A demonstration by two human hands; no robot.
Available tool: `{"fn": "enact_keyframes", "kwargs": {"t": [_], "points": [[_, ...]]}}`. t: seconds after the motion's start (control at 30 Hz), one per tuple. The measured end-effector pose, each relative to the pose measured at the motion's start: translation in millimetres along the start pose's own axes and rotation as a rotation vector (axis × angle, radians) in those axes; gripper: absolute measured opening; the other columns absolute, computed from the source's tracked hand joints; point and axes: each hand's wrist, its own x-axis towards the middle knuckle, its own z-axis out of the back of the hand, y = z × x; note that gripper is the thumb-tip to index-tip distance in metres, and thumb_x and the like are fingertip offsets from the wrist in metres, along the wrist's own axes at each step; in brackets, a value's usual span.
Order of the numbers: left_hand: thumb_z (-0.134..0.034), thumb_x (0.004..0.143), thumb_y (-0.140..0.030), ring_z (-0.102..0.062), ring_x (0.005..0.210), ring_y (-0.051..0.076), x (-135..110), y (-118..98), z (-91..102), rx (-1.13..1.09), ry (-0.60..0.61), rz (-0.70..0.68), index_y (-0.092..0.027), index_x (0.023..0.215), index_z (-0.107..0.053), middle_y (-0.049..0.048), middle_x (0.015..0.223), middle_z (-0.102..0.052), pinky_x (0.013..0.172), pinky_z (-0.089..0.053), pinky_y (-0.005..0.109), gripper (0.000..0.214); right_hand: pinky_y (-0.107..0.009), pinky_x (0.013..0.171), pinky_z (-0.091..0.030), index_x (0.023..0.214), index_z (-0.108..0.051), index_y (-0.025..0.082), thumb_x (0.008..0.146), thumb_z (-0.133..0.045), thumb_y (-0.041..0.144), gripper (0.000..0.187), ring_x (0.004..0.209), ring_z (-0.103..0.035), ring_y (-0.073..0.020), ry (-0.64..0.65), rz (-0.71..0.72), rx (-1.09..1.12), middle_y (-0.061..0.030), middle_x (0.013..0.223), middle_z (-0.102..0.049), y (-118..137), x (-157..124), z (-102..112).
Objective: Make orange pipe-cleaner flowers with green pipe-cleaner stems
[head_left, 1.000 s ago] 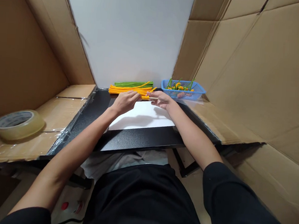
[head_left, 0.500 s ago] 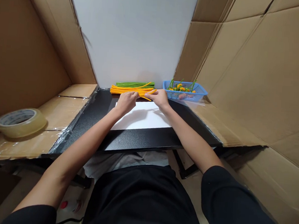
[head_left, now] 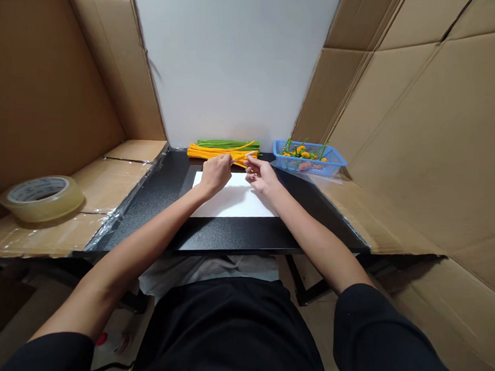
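Note:
My left hand [head_left: 216, 175] is closed with its fingers pinching an orange pipe cleaner [head_left: 240, 159] above the white sheet [head_left: 233, 201]. Facing it, my right hand [head_left: 263, 176] grips the same piece between thumb and forefinger, its other fingers loosely curled. Much of the held piece is hidden by the fingers and blends with the orange behind. Just beyond both hands lies a bundle of orange pipe cleaners [head_left: 203, 151], with a bundle of green pipe cleaners [head_left: 225, 144] behind it against the wall.
A blue basket [head_left: 333, 169] at the back right contains green stems and orange flower-like pieces. On the cardboard ledge to the left rests a roll of clear tape [head_left: 62, 203]. Cardboard walls [head_left: 437, 136] flank the black table [head_left: 144, 201].
The view has shifted slightly. My right hand has turned, its lower fingers now showing more. The loose orange ends that stuck out past its fingertips show less.

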Motion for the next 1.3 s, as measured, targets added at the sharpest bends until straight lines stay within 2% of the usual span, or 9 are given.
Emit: {"fn": "enact_keyframes", "kwargs": {"t": [0.2, 0.43, 0.5, 0.6, 0.7, 0.8, 1.07, 1.2, 1.3], "points": [[-0.039, 0.101, -0.027, -0.063, 0.078, 0.023, -1.8, -1.1, 2.1, -0.065, -0.039, 0.025, -0.016, 0.091, -0.066, 0.0123, 0.09, -0.072, 0.065, -0.037, 0.031, 0.03, -0.016, 0.038, -0.027, 0.07, -0.06, 0.019, 0.078, -0.072, 0.011, 0.016, 0.047, -0.044, -0.0035, 0.012, -0.015, -0.037, 0.0032, 0.062, -0.061, 4.3, -1.2, 0.4], [-0.04, 0.099, -0.028, -0.057, 0.069, 0.018, -0.6, 4.9, 12.2, -0.283, -0.077, -0.054, -0.016, 0.084, -0.064, 0.0071, 0.076, -0.067, 0.066, -0.037, 0.028, 0.031, -0.016, 0.043, -0.031, 0.081, -0.068, 0.018, 0.083, -0.073, 0.017, 0.006, 0.051, -0.049, -0.0051, 0.269, -0.144, -0.065, 0.0034, 0.062, -0.061, 12.4, 2.6, 15.8], [-0.042, 0.097, -0.029, -0.052, 0.062, 0.015, 3.6, 12.2, 18.2, -0.416, 0.003, -0.157, -0.015, 0.082, -0.065, 0.0037, 0.068, -0.062, 0.063, -0.036, 0.026, 0.03, -0.015, 0.045, -0.031, 0.079, -0.066, 0.017, 0.08, -0.077, 0.018, 0.011, 0.052, -0.049, -0.0044, 0.35, -0.135, -0.126, 0.0047, 0.061, -0.058, 15.8, 7.3, 24.8], [-0.046, 0.095, -0.032, -0.045, 0.057, 0.011, 11.2, 24.6, 28.8, -0.54, 0.234, -0.344, -0.013, 0.079, -0.067, 0.0, 0.062, -0.055, 0.058, -0.033, 0.024, 0.032, -0.016, 0.046, -0.029, 0.074, -0.064, 0.015, 0.073, -0.084, 0.021, 0.021, 0.052, -0.047, -0.0045, 0.507, -0.135, -0.319, 0.005, 0.059, -0.056, 21.5, 16.6, 40.6], [-0.047, 0.093, -0.031, -0.041, 0.052, 0.009, 16.2, 30.8, 39.2, -0.481, 0.449, -0.468, -0.013, 0.08, -0.069, -0.0014, 0.058, -0.053, 0.054, -0.03, 0.023, 0.031, -0.018, 0.046, -0.03, 0.071, -0.066, 0.011, 0.062, -0.09, 0.028, 0.03, 0.052, -0.047, -0.006, 0.687, -0.161, -0.596, 0.0018, 0.057, -0.057, 26.6, 24.7, 53.6], [-0.046, 0.093, -0.024, -0.045, 0.052, 0.009, 15.5, 26.9, 47.3, -0.332, 0.565, -0.573, -0.014, 0.085, -0.072, 0.0006, 0.063, -0.062, 0.056, -0.031, 0.023, 0.029, -0.021, 0.049, -0.031, 0.07, -0.072, 0.009, 0.055, -0.091, 0.032, 0.034, 0.053, -0.047, -0.0072, 0.771, -0.136, -0.835, -0.0003, 0.057, -0.059, 29.8, 26.9, 58.3], [-0.05, 0.086, -0.014, -0.06, 0.064, 0.018, 1.6, 2.9, 49.9, 0.203, 0.538, -0.611, -0.015, 0.09, -0.076, 0.0118, 0.08, -0.071, 0.059, -0.033, 0.029, 0.026, -0.024, 0.059, -0.039, 0.069, -0.08, 0.015, 0.058, -0.086, 0.029, 0.019, 0.059, -0.054, -0.011, 0.592, 0.166, -1.266, -0.0015, 0.059, -0.067, 30.1, 12.4, 40.0], [-0.046, 0.088, -0.011, -0.066, 0.074, 0.024, 2.5, 5.3, 39.1, 0.237, 0.417, -0.52, -0.012, 0.092, -0.074, 0.0156, 0.084, -0.072, 0.064, -0.038, 0.031, 0.029, -0.025, 0.062, -0.044, 0.068, -0.08, 0.015, 0.065, -0.079, 0.022, 0.008, 0.062, -0.061, -0.0146, 0.324, 0.427, -1.316, -0.003, 0.057, -0.069, 27.0, 8.0, 30.5], [-0.044, 0.09, -0.012, -0.068, 0.08, 0.029, 4.0, 8.2, 29.8, 0.236, 0.294, -0.35, -0.009, 0.094, -0.072, 0.018, 0.087, -0.071, 0.065, -0.039, 0.034, 0.029, -0.026, 0.065, -0.046, 0.069, -0.081, 0.015, 0.07, -0.074, 0.021, 0.008, 0.067, -0.066, -0.0176, 0.111, 0.614, -1.286, -0.0041, 0.062, -0.072, 19.5, 6.9, 22.5]]}}
